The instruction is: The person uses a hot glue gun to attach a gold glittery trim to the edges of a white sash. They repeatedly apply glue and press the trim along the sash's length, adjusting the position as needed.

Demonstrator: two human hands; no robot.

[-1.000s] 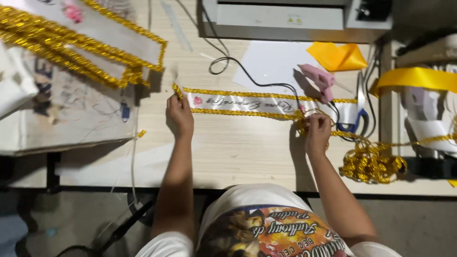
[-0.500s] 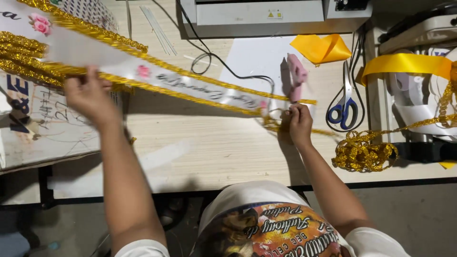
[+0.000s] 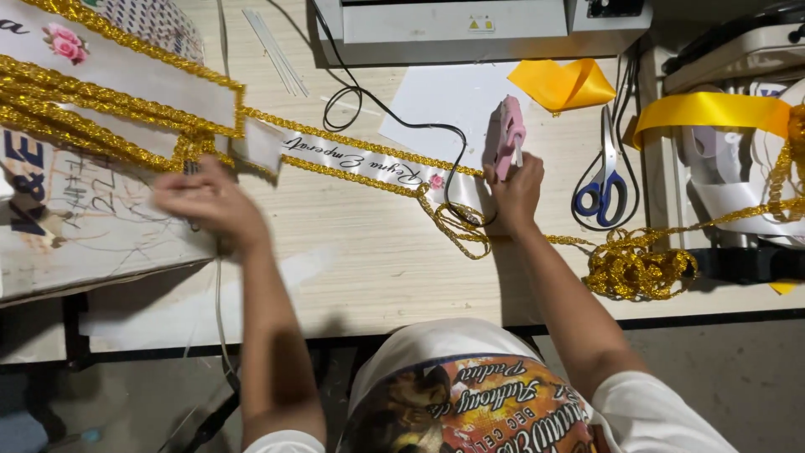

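Sash: a long white sash (image 3: 369,164) with gold glitter edging lies slanted across the wooden table (image 3: 352,260), its left end reaching a pile of finished sashes (image 3: 92,92) at the upper left.
Gold trim: loose trim (image 3: 457,226) runs off the sash's right end and trails to a heap of gold trim (image 3: 637,268) near the table's right edge.
Step, as I judge it: gluing trim along the sash edge; it goes best with the sash pulled flat and straight and the trim pressed down close behind the nozzle.
Right hand: the right hand (image 3: 516,193) is closed around the grip of a pink glue gun (image 3: 507,138), whose black cord (image 3: 377,109) loops across the table.
Left hand: the left hand (image 3: 210,201) is blurred; its fingers look half curled by the sash's left end, but I cannot tell if they pinch it.
Around: blue-handled scissors (image 3: 604,184) lie just right of the gun, yellow ribbon (image 3: 562,84) beyond.
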